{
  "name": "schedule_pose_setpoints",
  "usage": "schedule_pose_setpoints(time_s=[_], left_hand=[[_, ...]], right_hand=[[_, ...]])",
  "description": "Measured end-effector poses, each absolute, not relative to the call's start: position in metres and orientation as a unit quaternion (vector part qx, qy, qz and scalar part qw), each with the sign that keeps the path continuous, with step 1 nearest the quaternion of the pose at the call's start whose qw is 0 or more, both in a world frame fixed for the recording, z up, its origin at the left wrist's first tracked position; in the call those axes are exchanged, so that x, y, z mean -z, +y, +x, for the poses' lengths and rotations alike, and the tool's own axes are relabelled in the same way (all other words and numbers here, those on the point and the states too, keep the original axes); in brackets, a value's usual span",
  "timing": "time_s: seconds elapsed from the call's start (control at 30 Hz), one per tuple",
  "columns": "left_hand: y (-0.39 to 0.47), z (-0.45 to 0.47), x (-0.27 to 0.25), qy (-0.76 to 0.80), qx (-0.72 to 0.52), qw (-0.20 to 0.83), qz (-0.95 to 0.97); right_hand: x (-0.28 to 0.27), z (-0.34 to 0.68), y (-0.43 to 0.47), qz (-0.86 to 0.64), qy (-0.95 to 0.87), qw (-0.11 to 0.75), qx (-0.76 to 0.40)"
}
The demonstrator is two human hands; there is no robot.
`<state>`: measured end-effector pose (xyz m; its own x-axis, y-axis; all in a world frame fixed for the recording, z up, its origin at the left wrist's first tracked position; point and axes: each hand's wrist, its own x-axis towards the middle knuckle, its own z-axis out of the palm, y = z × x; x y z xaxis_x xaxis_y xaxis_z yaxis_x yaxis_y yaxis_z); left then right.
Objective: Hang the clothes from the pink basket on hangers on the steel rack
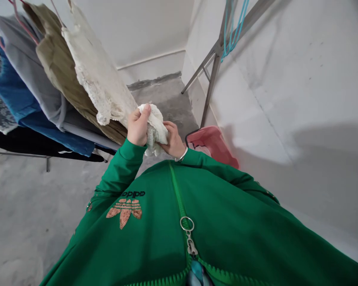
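Observation:
A white lace garment point(100, 67) hangs at the upper left, its edge patterned and frilly. In front of my chest, a bunched white part point(156, 123) is gripped between both hands; it appears to run on into the hanging garment, though my left hand covers the join. My left hand point(139, 126) is closed on the bunch with the thumb on top. From the other side, my right hand point(174, 140), with a bracelet at the wrist, pinches the lower part of the cloth. Some of its fingers are hidden behind the fabric.
An olive garment point(58, 67), a grey one point(30, 67) and a blue one point(18, 95) hang at left. Right of my hands stands a red basket point(217, 145) with cloth inside. A metal rack leg point(210, 95) and blue cords point(234, 35) are near the wall.

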<state>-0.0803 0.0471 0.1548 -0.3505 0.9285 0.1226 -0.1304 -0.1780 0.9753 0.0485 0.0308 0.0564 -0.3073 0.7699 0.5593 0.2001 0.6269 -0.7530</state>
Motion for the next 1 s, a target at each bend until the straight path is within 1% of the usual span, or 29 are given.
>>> schedule_pose_setpoints(time_s=[0.07,0.17,0.3,0.43,0.6,0.67,0.77,0.9,1.0], left_hand=[[0.049,-0.087,-0.155,0.502,-0.644,0.404,0.413],[0.049,-0.105,-0.154,0.532,-0.596,0.393,0.455],[0.042,-0.137,-0.151,0.567,-0.461,0.395,0.557],[0.033,-0.162,-0.147,0.543,-0.347,0.393,0.656],[0.033,-0.173,-0.14,0.588,-0.232,0.281,0.722],[0.035,-0.174,-0.136,0.589,-0.212,0.276,0.729],[0.036,-0.176,-0.131,0.571,-0.233,0.332,0.714],[0.033,-0.171,-0.127,0.532,-0.283,0.471,0.644],[0.028,-0.16,-0.122,0.494,-0.296,0.566,0.59]], right_hand=[[-0.057,0.054,0.037,-0.337,-0.739,0.504,-0.294],[-0.065,0.07,0.047,-0.374,-0.699,0.498,-0.353],[-0.085,0.094,0.059,-0.412,-0.588,0.532,-0.449],[-0.097,0.113,0.067,-0.402,-0.519,0.543,-0.523],[-0.103,0.127,0.068,-0.395,-0.486,0.535,-0.567],[-0.105,0.13,0.068,-0.395,-0.469,0.545,-0.571],[-0.108,0.134,0.07,-0.391,-0.454,0.561,-0.571],[-0.109,0.137,0.074,-0.391,-0.482,0.562,-0.548],[-0.108,0.138,0.074,-0.407,-0.529,0.535,-0.518]])
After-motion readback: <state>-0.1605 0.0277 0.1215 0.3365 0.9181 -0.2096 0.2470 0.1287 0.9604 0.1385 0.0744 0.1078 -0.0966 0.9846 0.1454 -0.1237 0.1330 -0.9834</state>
